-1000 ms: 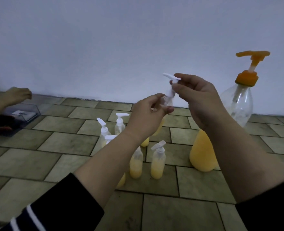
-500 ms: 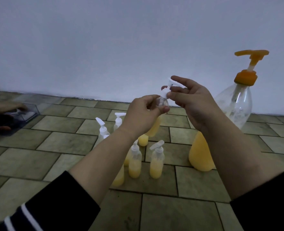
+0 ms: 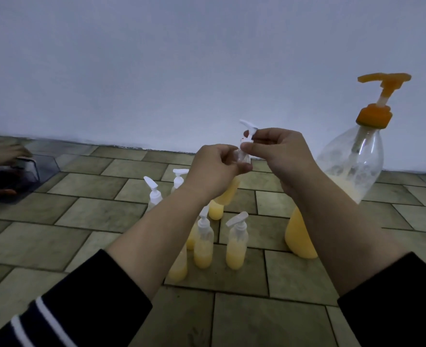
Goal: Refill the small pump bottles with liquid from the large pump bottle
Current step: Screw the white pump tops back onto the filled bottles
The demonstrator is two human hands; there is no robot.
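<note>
Head view, small bottle (image 3: 228, 189) between both hands

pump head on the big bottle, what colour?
Orange: the pump head and its collar on the large pump bottle, clearest in the head view.

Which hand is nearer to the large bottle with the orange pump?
The right hand. It is just left of the large bottle, pinching a small white pump. The left hand is farther left, holding the small bottle.
</note>
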